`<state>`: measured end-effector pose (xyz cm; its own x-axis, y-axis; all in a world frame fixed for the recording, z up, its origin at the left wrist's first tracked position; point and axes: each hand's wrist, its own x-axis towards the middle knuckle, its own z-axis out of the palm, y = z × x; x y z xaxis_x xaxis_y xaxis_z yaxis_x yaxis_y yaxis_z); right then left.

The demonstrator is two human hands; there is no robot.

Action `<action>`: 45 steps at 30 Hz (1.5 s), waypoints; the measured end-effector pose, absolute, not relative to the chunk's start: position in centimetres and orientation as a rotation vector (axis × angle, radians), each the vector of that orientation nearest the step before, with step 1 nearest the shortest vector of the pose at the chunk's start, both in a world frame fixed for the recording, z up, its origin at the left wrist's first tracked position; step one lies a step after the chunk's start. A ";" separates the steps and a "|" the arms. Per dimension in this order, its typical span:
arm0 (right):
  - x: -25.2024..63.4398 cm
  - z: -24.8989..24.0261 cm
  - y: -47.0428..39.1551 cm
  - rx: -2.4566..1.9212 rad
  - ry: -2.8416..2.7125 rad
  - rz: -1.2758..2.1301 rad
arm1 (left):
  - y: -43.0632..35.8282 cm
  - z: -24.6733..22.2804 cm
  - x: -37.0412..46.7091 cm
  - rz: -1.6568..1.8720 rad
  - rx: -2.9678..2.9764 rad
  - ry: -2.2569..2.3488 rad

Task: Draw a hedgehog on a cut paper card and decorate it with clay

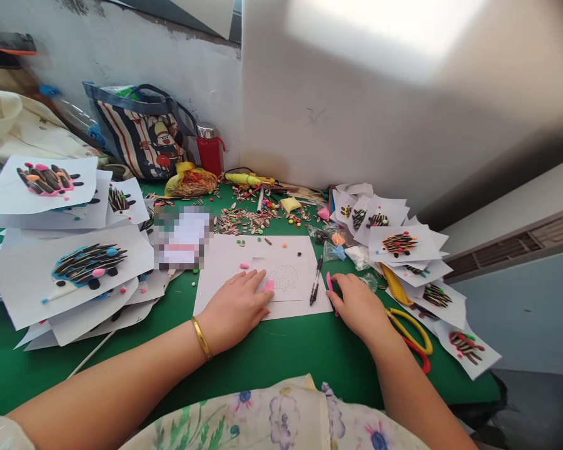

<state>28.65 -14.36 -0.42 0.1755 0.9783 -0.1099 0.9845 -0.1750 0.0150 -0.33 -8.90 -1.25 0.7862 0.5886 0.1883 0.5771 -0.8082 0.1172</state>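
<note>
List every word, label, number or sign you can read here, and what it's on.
White panel: a faint handwritten mark, perhaps starting with "3"; the rest is unclear.
Cream bag: small print, too blurred to read.
Screen: pixelated, unreadable.
No other text is legible.

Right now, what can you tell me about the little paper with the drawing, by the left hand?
The small white paper looks thin and lies flat on a larger white sheet. It bears a faint grey, rounded outline filled with little marks, with short legs underneath. A pink piece, perhaps clay, sits at the outline's left, beside the fingers of the left hand. That hand rests over the paper's left side, hiding part of it.
</note>
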 end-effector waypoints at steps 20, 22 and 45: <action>27.7 2.5 -10.8 2.321 2.031 -0.073 | -9.0 -1.4 -0.4 0.340 2.863 0.910; 26.4 2.9 -10.6 2.288 2.273 -0.222 | -9.0 -1.4 -0.3 0.355 2.860 0.913; 23.4 1.0 -7.8 1.851 2.689 -0.312 | -8.9 -1.5 -0.2 0.333 2.840 0.919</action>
